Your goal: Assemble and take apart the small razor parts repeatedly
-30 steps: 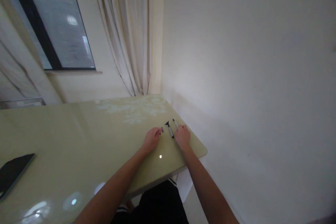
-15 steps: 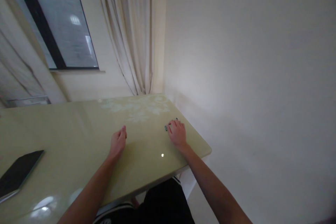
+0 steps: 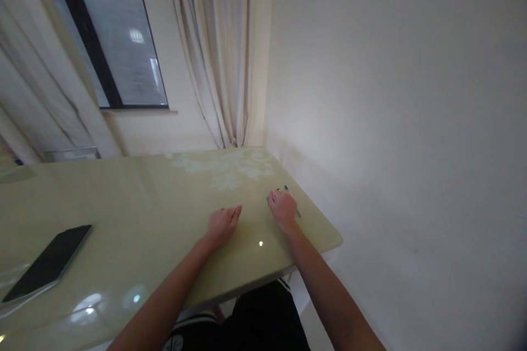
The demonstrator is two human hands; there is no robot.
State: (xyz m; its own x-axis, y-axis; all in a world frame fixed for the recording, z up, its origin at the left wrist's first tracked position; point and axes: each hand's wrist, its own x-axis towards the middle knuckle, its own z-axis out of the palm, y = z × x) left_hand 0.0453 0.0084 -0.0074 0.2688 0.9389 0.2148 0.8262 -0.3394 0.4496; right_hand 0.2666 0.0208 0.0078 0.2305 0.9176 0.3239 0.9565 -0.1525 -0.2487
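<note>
My right hand [image 3: 283, 209] rests near the right end of the pale green table [image 3: 135, 214] with its fingers curled down over small items. A thin grey-white stick [image 3: 289, 193] pokes out past its knuckles and runs along its right side. A small dark bit [image 3: 269, 197] shows just left of the fingertips. What the fingers grip is hidden. My left hand [image 3: 222, 222] lies on the tabletop a short way to the left, with its fingers stretched out together and nothing in it.
A dark phone [image 3: 49, 260] lies on the table at the far left. A white wall runs close along the table's right edge. A curtain [image 3: 218, 49] and a window [image 3: 119, 27] stand behind the table. My dark-clothed lap is under the near edge.
My left hand moved away from the small items to the left, then came partway back. My right hand curled over the small tools. The camera has turned slightly left.
</note>
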